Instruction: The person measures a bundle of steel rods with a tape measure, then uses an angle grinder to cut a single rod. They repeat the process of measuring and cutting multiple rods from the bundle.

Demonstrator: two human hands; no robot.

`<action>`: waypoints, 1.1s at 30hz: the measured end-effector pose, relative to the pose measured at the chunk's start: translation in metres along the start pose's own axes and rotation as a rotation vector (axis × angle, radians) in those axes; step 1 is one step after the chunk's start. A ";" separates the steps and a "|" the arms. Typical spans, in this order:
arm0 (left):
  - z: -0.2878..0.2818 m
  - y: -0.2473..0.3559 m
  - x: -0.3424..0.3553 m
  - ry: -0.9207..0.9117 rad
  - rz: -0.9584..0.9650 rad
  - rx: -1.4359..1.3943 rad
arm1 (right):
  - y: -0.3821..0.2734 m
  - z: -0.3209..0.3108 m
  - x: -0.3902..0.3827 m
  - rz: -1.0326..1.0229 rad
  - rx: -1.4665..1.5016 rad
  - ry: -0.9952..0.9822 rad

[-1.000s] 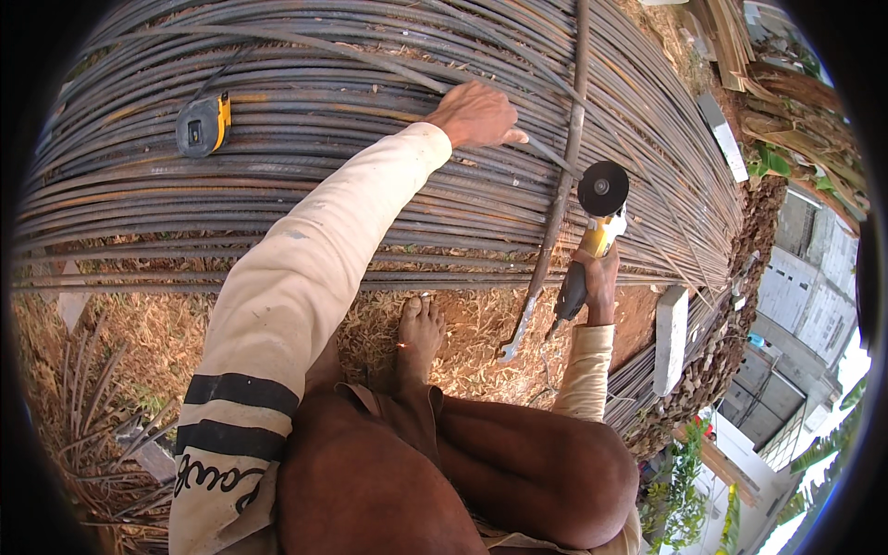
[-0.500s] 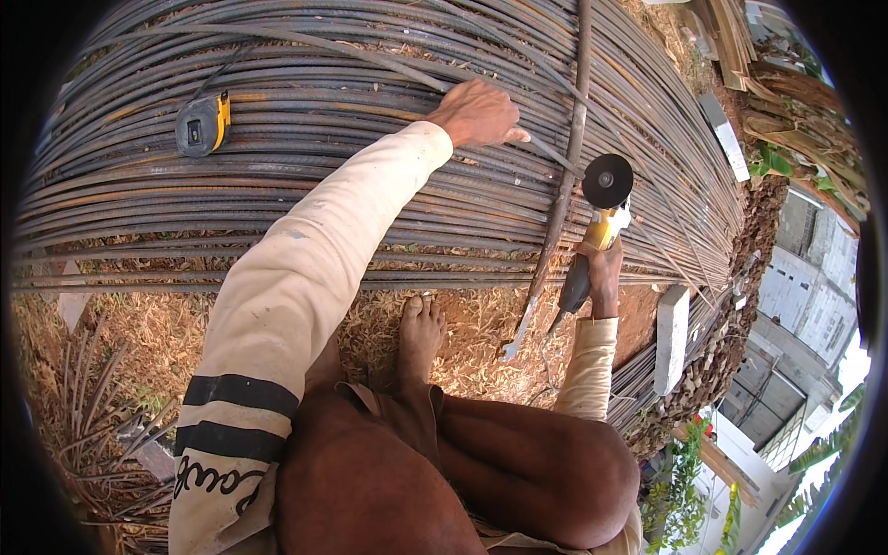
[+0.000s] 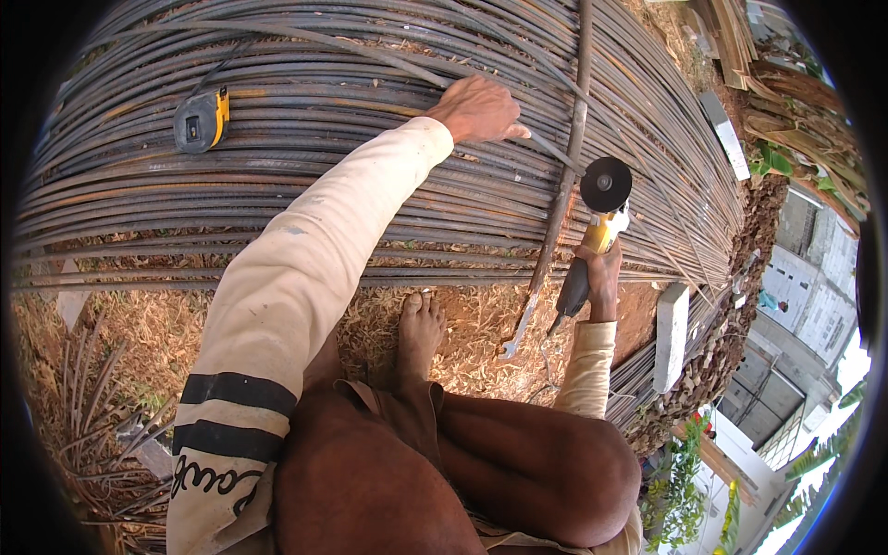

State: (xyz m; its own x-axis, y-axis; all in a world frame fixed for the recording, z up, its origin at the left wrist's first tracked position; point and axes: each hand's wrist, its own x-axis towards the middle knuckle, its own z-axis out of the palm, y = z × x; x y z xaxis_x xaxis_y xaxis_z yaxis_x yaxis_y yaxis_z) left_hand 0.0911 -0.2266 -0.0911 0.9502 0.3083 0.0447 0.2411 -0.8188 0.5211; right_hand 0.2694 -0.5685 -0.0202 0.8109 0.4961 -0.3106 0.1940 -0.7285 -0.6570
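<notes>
My left hand [image 3: 477,109] is closed on a thin steel bar [image 3: 377,57] lying diagonally over long, partly rusted rebar rods [image 3: 277,176]. My right hand [image 3: 601,277] grips a yellow and black angle grinder [image 3: 605,231]. Its dark disc [image 3: 606,183] is at that bar, just right of a long brown metal rod [image 3: 555,211] with a notched lower end. Whether the disc touches the bar is unclear. A yellow and black tape measure [image 3: 201,120] rests on the rods at the left.
My bare foot [image 3: 418,338] is on leaf-strewn dirt below the pile. Pale blocks [image 3: 672,338] [image 3: 723,134] sit along the right. Cut bar ends [image 3: 88,407] lie at lower left. A small distant person [image 3: 770,302] is near grey buildings at far right.
The grinder and my right hand have shifted slightly up and to the right since a second ago. The distant person now shows at the right. My left hand has stayed almost in place.
</notes>
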 end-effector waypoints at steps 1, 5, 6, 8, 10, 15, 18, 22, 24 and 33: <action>-0.001 0.000 0.000 0.003 0.001 0.001 | -0.001 0.000 -0.003 0.034 0.013 -0.016; -0.002 0.000 0.000 -0.017 -0.004 0.003 | 0.001 0.001 -0.009 0.061 0.050 -0.042; -0.002 0.000 -0.001 -0.007 0.002 0.005 | 0.002 0.002 -0.010 0.040 0.057 -0.036; -0.001 -0.001 -0.001 -0.004 0.001 0.004 | 0.003 0.001 -0.007 0.030 0.045 -0.032; -0.002 0.000 0.000 -0.016 -0.010 -0.006 | 0.003 0.000 -0.002 0.020 0.038 -0.029; -0.003 0.001 -0.002 -0.002 -0.010 -0.017 | -0.003 0.004 0.009 0.036 0.044 -0.005; -0.005 0.002 -0.001 -0.031 -0.020 -0.008 | -0.006 0.002 0.011 0.004 0.058 -0.031; -0.005 0.002 -0.002 -0.021 -0.024 -0.009 | -0.005 0.001 0.006 0.013 0.093 -0.051; -0.004 0.001 -0.001 -0.024 -0.022 -0.005 | -0.001 0.001 0.002 0.014 0.076 -0.031; -0.003 0.001 0.001 -0.043 -0.015 0.009 | 0.001 0.000 -0.010 0.019 0.009 -0.034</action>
State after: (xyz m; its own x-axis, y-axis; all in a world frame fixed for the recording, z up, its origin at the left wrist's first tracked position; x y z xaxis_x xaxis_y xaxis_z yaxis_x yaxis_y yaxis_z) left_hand 0.0914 -0.2255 -0.0876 0.9540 0.2997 0.0005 0.2570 -0.8188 0.5133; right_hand 0.2615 -0.5738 -0.0182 0.7949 0.4983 -0.3461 0.1737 -0.7334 -0.6572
